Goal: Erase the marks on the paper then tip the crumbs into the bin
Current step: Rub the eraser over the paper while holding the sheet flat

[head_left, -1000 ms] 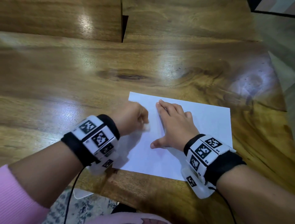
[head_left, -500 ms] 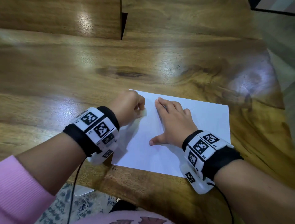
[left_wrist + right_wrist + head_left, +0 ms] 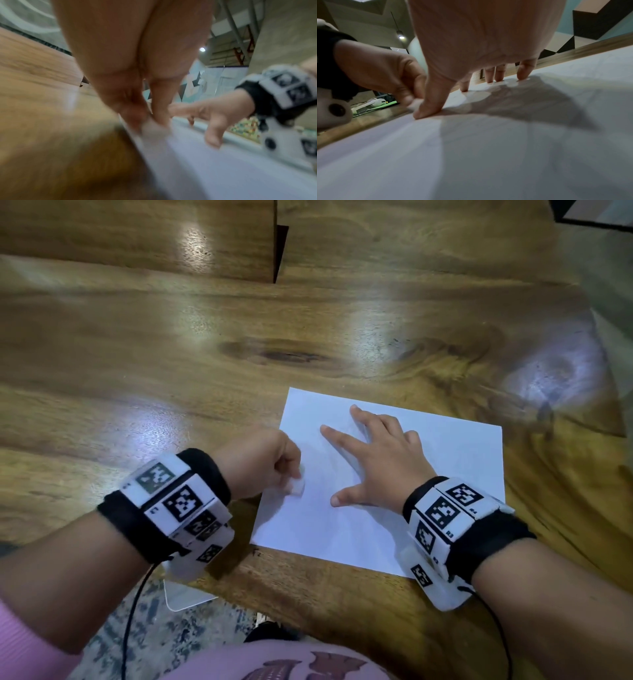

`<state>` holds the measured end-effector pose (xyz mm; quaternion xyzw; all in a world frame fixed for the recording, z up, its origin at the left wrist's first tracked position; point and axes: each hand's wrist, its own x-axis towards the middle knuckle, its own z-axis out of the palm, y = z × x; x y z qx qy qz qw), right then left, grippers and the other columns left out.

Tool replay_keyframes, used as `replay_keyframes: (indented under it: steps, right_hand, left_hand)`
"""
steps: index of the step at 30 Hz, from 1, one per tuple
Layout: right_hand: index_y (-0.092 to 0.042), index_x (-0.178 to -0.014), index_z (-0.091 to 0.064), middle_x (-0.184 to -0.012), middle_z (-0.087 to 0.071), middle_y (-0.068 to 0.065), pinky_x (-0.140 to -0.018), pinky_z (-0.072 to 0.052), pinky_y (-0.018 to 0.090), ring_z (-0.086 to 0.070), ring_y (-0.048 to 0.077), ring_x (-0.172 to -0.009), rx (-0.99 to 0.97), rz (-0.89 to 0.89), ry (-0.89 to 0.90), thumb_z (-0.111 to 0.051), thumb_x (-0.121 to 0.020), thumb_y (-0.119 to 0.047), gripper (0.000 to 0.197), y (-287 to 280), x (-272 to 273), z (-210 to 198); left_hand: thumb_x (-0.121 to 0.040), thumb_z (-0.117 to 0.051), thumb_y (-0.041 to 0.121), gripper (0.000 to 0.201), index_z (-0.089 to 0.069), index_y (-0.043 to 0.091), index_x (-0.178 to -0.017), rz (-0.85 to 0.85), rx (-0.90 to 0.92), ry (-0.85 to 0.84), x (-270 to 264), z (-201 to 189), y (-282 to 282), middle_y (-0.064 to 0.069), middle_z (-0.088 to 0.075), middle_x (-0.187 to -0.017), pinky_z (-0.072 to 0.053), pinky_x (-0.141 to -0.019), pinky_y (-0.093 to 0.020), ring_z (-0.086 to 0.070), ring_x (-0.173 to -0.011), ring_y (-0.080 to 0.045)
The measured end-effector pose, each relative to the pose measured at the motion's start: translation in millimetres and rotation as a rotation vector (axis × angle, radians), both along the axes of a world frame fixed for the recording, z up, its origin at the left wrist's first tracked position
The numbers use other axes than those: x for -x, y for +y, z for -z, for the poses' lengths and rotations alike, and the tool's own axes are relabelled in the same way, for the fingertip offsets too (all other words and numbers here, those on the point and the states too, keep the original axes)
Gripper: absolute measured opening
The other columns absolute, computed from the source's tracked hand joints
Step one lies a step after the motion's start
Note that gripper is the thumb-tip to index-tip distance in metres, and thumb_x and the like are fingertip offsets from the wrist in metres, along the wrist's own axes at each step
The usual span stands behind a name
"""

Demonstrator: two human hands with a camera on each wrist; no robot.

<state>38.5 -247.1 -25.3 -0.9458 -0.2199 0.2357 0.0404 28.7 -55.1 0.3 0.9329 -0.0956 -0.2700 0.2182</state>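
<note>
Head view: my left hand point(image 3: 263, 463) sits left of centre, fingers curled, pinching a white eraser point(image 3: 297, 486) against the paper's point(image 3: 445, 474) left part. My right hand point(image 3: 383, 460) lies flat at centre, fingers spread, thumb out, pressing the sheet to the table point(image 3: 171, 354). I see only faint marks.

Left wrist view, blurred: fingertips pinch the eraser point(image 3: 152, 128) at lower centre, on the paper's edge.

Right wrist view: spread fingertips point(image 3: 523, 73) press the paper point(image 3: 505, 155), thumb down at centre left.
</note>
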Motion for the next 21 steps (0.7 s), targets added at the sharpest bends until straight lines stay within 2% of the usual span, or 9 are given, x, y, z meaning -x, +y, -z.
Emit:
replay_keyframes:
  steps: [3,7,8,12,14,16,17,18,21]
  right_hand:
    - [-0.054,-0.143,-0.004,-0.158,0.007,-0.004,-0.106,-0.018,0.042,-0.003,0.022,-0.14,0.012,-0.004,-0.003,-0.062,-0.066,-0.073,0.099,0,1,0]
    - [-0.054,-0.143,-0.004,-0.158,0.008,-0.004,-0.106,-0.018,0.042,-0.002,0.022,-0.14,0.019,-0.013,-0.004,-0.061,-0.066,-0.074,0.099,1,1,-1]
    - [-0.054,-0.143,-0.004,-0.158,0.008,-0.004,-0.107,-0.018,0.042,-0.002,0.022,-0.14,0.019,-0.012,-0.006,-0.061,-0.065,-0.074,0.099,1,0,-1]
    - [-0.054,-0.143,-0.004,-0.158,0.007,-0.004,-0.106,-0.018,0.042,-0.002,0.022,-0.14,0.009,-0.006,-0.001,-0.062,-0.065,-0.073,0.099,0,0,0]
    - [-0.054,-0.143,-0.004,-0.158,0.007,-0.004,-0.106,-0.018,0.042,-0.002,0.022,-0.14,0.008,-0.011,-0.001,-0.062,-0.066,-0.073,0.099,0,0,0]
    - [-0.053,-0.144,-0.004,-0.158,0.007,-0.004,-0.106,-0.019,0.042,-0.002,0.022,-0.14,0.006,-0.013,-0.004,-0.062,-0.066,-0.073,0.099,0,0,0]
    - [-0.053,-0.144,-0.004,-0.158,0.007,-0.004,-0.106,-0.019,0.042,-0.002,0.022,-0.14,0.006,-0.012,-0.005,-0.062,-0.066,-0.073,0.099,-1,0,0]
    - [-0.053,-0.144,-0.004,-0.158,0.007,-0.003,-0.106,-0.019,0.042,-0.002,0.022,-0.14,0.006,-0.011,-0.007,-0.062,-0.066,-0.073,0.099,0,0,0]
    - [-0.053,-0.144,-0.005,-0.158,0.007,-0.004,-0.106,-0.019,0.042,-0.002,0.022,-0.14,0.008,-0.01,-0.007,-0.062,-0.065,-0.073,0.099,0,0,0]
  left_hand:
    - [-0.075,-0.069,0.013,0.009,-0.065,0.006,-0.071,-0.189,0.076,-0.256,2,2,-2,-0.006,-0.057,-0.073,-0.034,-0.063,-0.026,-0.052,-0.071,-0.023]
    - [-0.071,-0.073,0.015,0.01,-0.065,0.02,-0.067,0.071,0.018,0.095,9,0,5,0.0,-0.064,-0.076,-0.039,-0.062,-0.023,-0.058,-0.075,-0.018]
    - [-0.071,-0.073,0.017,0.009,-0.065,0.02,-0.069,0.068,0.019,0.083,9,0,4,0.001,-0.064,-0.077,-0.039,-0.063,-0.023,-0.059,-0.077,-0.018]
    - [-0.076,-0.069,0.019,0.011,-0.067,0.008,-0.076,-0.158,0.054,-0.254,4,2,-9,-0.006,-0.059,-0.076,-0.032,-0.059,-0.025,-0.053,-0.074,-0.022]
    - [-0.074,-0.071,0.02,0.013,-0.064,0.018,-0.064,-0.053,0.076,-0.156,11,5,-3,-0.003,-0.059,-0.072,-0.033,-0.061,-0.024,-0.053,-0.07,-0.02]
    - [-0.069,-0.075,0.02,0.026,-0.055,0.029,-0.055,0.092,0.054,0.126,18,4,4,0.0,-0.061,-0.072,-0.04,-0.064,-0.025,-0.056,-0.071,-0.018]
    - [-0.068,-0.076,0.019,0.026,-0.054,0.029,-0.056,0.112,0.045,0.193,18,2,4,0.0,-0.062,-0.075,-0.042,-0.065,-0.026,-0.057,-0.072,-0.018]
    - [-0.069,-0.075,0.019,0.022,-0.057,0.028,-0.059,0.096,0.05,0.153,15,3,2,-0.001,-0.062,-0.076,-0.042,-0.066,-0.026,-0.056,-0.072,-0.018]
    - [-0.076,-0.07,0.021,0.01,-0.067,0.012,-0.074,-0.106,0.058,-0.223,1,4,-12,-0.002,-0.054,-0.074,-0.031,-0.063,-0.024,-0.049,-0.07,-0.019]
